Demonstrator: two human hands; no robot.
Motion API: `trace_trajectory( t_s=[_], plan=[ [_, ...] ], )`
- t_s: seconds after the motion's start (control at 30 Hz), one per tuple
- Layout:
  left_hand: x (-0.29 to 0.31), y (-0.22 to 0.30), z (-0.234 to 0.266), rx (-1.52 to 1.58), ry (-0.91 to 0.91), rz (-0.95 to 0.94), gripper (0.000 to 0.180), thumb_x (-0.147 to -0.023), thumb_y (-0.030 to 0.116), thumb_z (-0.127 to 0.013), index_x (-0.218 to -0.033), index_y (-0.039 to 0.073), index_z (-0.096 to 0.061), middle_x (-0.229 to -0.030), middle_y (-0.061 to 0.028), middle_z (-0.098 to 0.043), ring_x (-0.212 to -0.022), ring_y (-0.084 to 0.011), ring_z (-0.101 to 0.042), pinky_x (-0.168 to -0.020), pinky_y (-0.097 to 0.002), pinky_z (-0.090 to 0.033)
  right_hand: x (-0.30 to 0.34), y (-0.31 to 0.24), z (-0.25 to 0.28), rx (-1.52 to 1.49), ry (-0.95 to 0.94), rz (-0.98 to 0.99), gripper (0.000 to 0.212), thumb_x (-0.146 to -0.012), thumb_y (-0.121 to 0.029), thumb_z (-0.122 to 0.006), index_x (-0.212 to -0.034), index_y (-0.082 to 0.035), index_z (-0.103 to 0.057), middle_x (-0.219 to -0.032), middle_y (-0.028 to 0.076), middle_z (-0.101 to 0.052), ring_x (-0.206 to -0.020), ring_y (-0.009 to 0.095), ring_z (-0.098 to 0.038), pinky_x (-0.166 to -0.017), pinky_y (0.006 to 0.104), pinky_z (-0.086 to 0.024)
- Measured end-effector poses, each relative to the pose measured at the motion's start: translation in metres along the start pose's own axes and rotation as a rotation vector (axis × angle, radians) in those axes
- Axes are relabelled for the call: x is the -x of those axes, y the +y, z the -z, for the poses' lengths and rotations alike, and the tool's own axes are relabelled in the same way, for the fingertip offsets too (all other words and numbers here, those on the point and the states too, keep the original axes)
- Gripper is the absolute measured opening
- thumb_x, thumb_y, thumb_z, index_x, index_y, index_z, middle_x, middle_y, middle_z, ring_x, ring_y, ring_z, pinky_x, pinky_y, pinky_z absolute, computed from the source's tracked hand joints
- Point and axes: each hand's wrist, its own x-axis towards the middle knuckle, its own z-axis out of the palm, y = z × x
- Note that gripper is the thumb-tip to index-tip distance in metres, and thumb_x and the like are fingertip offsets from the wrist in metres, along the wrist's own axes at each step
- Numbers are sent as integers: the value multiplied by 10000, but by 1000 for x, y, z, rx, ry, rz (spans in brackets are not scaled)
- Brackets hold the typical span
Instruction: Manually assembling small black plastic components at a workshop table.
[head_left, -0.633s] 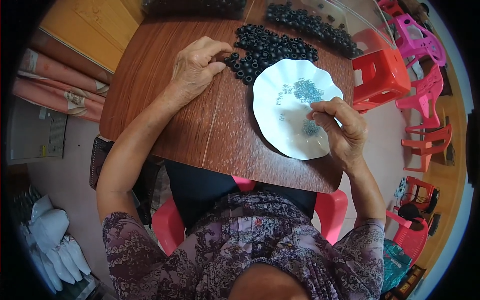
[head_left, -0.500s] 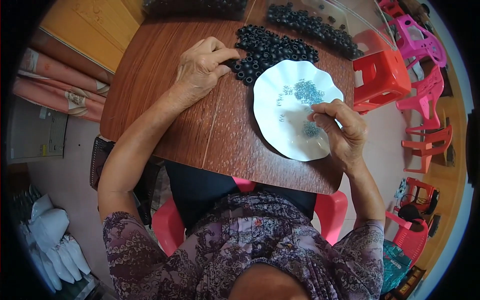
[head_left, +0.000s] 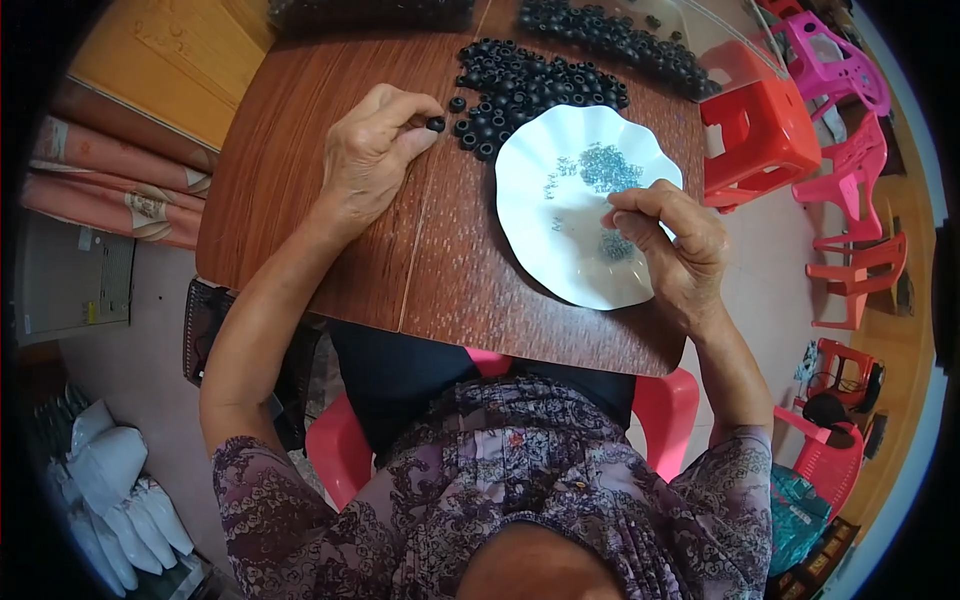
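Between the thumb and index finger of my left hand (head_left: 365,155) is a small round black piece (head_left: 436,124) with a hollow centre, lifted beside a pile of like black pieces (head_left: 540,85). My right hand (head_left: 682,245) is over the right side of a white wavy-rimmed plate (head_left: 525,215). Its thumb and index finger are pinched together; what sits between them is too small to make out. On the plate lie tiny clear bluish bits (head_left: 607,168) in a larger cluster, with a smaller cluster under my right fingertips and some scattered bits.
A clear plastic bin (head_left: 700,50) with more black pieces stands at the far right of the brown wooden table (head_left: 290,150). A dark-filled container (head_left: 370,14) is at the far edge. Red stools (head_left: 765,140) stand beyond the table's right side.
My left hand has drawn back left from the pile with a black piece in its fingers. My right hand keeps its pinch over the plate. The whole view has shifted slightly.
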Motion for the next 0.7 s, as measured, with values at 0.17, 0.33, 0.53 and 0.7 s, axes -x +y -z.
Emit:
trace_trajectory(
  t_s=[0.17, 0.33, 0.53, 0.7],
  plan=[
    [10, 33, 2, 657, -80, 299, 140, -846, 33, -602, -983, 18, -625, -846, -2, -581, -731, -62, -532, -655, -196, -455, -14, -14, -8, 52, -53, 13, 155, -780, 46, -628, -925, -2, -651, -783, 52, -648, -731, 125, -626, -670, 242, -483],
    [17, 68, -3, 1090, -140, 528, 185, -884, 65, -556, -1039, -33, -577, -876, -43, -601, -729, -68, -523, -692, -188, -441, -32, -23, -33, -111, 91, 124, 247, -668, 44, -687, -903, -24, -649, -739, 91, -618, -693, 239, -592, -607, 327, -460],
    [24, 82, -15, 1281, -137, 656, 228, -909, 100, -538, -1076, -53, -560, -845, -54, -599, -716, -77, -528, -663, -189, -422, -31, -19, -43, -70, 167, 239, 221, -617, 16, -707, -825, -55, -679, -709, 79, -602, -685, 235, -576, -592, 327, -445],
    [23, 91, -18, 1293, -142, 717, 254, -900, 91, -556, -1101, -65, -565, -812, -47, -598, -717, -79, -531, -653, -197, -413, -26, -17, -38, -16, 195, 307, 231, -605, 17, -701, -823, -62, -689, -727, 72, -609, -698, 233, -584, -602, 320, -458]
  ],
)
